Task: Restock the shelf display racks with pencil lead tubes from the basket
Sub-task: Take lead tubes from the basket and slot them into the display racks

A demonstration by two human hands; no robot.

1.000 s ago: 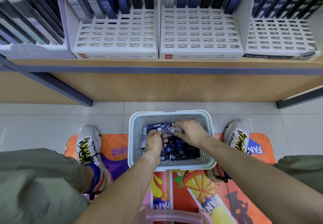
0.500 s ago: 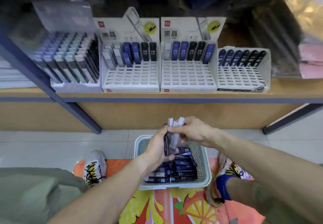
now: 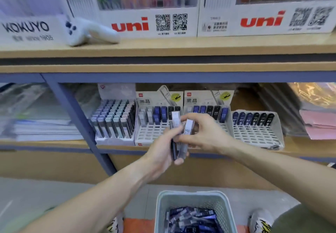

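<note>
Left hand (image 3: 164, 149) grasps a bundle of lead tubes (image 3: 177, 142); right hand (image 3: 201, 134) pinches one HB tube (image 3: 187, 132); white display racks (image 3: 154, 132) behind the grip, partly hidden; basket (image 3: 195, 199) below.

Basket (image 3: 195, 199) – pale grey-green, perforated wall; tubes inside (image 3: 190, 218) dark blue and black; held tube (image 3: 187, 132) clear with white cap, "HB" in dark print; display racks (image 3: 258, 134) white, slotted; shelf edge (image 3: 163, 77) blue; upper boxes (image 3: 149, 24) white – red lettering.

head-worn view, facing forward and down, close before shelf (image 3: 163, 149), basket (image 3: 195, 196) below
</note>
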